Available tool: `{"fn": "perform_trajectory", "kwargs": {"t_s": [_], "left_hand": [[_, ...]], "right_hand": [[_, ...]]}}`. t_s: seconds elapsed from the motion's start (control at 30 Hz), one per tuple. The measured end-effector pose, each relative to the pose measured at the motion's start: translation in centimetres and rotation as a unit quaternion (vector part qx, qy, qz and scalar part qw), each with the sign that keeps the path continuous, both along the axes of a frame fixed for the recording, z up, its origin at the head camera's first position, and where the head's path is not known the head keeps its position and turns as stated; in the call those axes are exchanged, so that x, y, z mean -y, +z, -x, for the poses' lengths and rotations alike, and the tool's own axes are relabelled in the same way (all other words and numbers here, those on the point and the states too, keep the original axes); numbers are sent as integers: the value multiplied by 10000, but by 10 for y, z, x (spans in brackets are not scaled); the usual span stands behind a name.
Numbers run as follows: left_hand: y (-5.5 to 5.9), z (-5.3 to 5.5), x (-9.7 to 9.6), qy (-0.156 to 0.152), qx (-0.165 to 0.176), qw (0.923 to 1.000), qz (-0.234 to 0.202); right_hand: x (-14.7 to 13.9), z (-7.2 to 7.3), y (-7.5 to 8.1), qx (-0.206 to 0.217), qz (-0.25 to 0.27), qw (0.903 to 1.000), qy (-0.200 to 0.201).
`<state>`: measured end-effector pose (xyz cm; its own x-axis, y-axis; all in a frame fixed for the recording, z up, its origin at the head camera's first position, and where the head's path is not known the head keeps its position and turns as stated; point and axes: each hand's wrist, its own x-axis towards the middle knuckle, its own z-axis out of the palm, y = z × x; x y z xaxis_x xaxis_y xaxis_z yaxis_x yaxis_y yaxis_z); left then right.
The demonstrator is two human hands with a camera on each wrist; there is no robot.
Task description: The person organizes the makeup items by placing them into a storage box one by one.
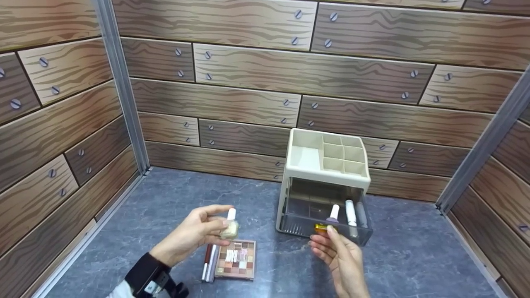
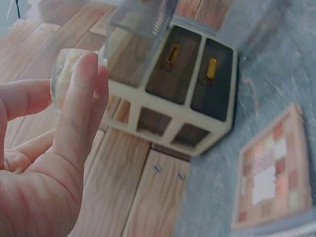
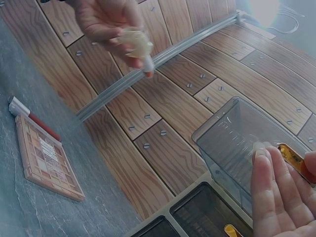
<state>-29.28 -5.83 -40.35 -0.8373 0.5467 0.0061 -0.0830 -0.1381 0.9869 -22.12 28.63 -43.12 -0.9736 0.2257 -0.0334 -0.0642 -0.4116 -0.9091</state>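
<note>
My left hand point(image 1: 203, 225) holds a small nail polish bottle point(image 1: 230, 229) with pale yellow contents and a white cap, raised above the tabletop. In the left wrist view the fingers partly cover this bottle point(image 2: 64, 74). My right hand point(image 1: 341, 258) pinches the gold handle point(image 1: 320, 228) of a clear drawer point(image 1: 298, 223), pulled out of a cream organizer point(image 1: 327, 176). Inside the drawer are a purple nail polish bottle point(image 1: 333, 213) with a white cap and a white tube point(image 1: 351, 211). The right wrist view shows the right fingers point(image 3: 264, 182) against the drawer front.
Left of the organizer, an eyeshadow palette point(image 1: 236, 265) lies on the grey marbled tabletop point(image 1: 178, 194). Slim tubes point(image 1: 210, 263) lie along its left side. Two dark closed drawers point(image 2: 211, 81) with gold handles show below the pulled-out one. Wood-patterned walls point(image 1: 232, 62) enclose the table.
</note>
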Motion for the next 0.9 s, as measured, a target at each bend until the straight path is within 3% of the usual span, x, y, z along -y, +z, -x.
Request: {"fn": "perform_trajectory", "kwargs": {"t_s": [0.23, 0.53, 0.9], "left_hand": [[15, -1, -20, -85, -144, 9997, 148], [34, 4, -44, -265, -335, 9990, 134], [49, 7, -73, -445, -321, 9985, -14]], "right_hand": [[2, -1, -2, 62, 56, 10000, 53], [0, -2, -2, -201, 10, 9997, 149], [-2, -1, -3, -192, 80, 9996, 170]]}}
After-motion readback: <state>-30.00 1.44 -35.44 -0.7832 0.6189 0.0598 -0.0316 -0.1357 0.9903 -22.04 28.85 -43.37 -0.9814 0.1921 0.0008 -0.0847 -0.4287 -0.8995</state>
